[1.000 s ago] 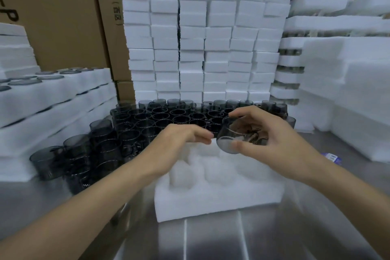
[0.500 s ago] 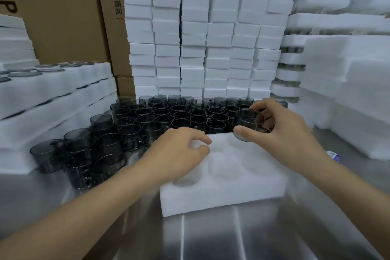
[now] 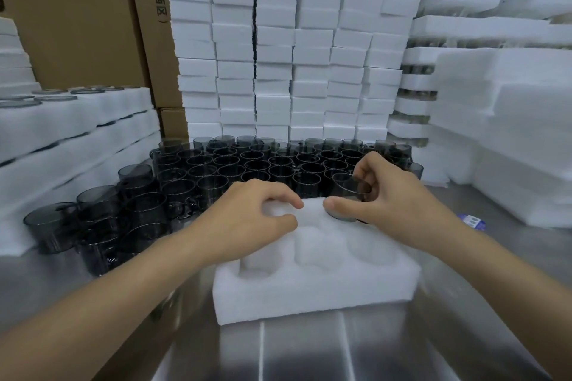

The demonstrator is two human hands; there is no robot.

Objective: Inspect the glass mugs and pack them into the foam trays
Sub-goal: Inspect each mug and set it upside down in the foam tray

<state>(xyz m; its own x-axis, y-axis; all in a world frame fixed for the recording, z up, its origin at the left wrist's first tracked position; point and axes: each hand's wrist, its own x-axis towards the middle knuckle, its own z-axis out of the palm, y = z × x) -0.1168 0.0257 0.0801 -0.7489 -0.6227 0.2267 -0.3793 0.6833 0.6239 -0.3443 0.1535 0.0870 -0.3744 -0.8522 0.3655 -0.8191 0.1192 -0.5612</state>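
Note:
A white foam tray (image 3: 312, 291) with round pockets lies on the steel table in front of me. My right hand (image 3: 390, 195) grips a smoky glass mug (image 3: 346, 192), upright at the tray's far right pocket, its base low against the foam. My left hand (image 3: 250, 219) rests on the tray's far left part with curled fingers and holds nothing. Behind the tray stand several more dark glass mugs (image 3: 247, 164) in tight rows.
Stacks of white foam trays (image 3: 278, 40) rise behind the mugs, with more foam (image 3: 510, 133) at the right and filled trays (image 3: 62, 133) at the left. Cardboard boxes (image 3: 77, 15) stand at the back left. A small blue-white label (image 3: 472, 221) lies on the table at right.
My right hand has brought the mug down from above the tray to its far right pocket. My left hand has settled onto the foam.

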